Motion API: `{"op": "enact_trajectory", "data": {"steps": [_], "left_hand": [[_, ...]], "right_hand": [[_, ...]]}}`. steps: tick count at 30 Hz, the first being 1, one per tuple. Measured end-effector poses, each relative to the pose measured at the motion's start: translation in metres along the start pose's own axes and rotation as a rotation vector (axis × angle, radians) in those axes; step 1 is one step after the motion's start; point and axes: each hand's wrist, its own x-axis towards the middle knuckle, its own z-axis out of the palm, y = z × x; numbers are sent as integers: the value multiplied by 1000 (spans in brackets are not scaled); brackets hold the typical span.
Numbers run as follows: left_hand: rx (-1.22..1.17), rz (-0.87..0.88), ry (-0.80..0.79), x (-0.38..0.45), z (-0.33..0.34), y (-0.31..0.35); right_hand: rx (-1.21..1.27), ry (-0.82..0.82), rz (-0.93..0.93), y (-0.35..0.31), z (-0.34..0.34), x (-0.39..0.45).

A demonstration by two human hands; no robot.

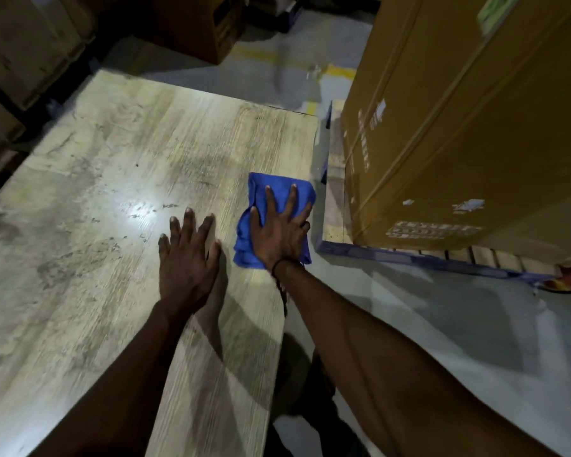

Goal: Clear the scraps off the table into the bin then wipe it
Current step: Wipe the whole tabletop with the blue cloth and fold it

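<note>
While the wooden table [112,179] spreads wide beyond the left hand [187,258], whose fingers lie flat and spread, the right hand [279,232] presses spread fingers on the blue cloth [261,196] near the table's right edge.

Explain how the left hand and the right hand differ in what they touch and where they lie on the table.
The right hand presses on the blue cloth; the left hand rests on the bare table. The right hand lies near the table's right edge; the left hand lies further in. Both are flat, palm down, with fingers spread.
</note>
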Motion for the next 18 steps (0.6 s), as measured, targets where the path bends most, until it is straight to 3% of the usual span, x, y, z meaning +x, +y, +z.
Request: {"op": "enact_trajectory", "data": {"steps": [5, 9, 18], "left_hand": [[5, 17, 11, 23, 0, 9], [10, 18, 30, 44, 8, 17], [-14, 37, 29, 107, 13, 33]], "right_hand": [[-80, 99, -32, 1, 6, -61], [-40, 56, -112, 13, 7, -102], [-108, 38, -35, 11, -4, 34]]}}
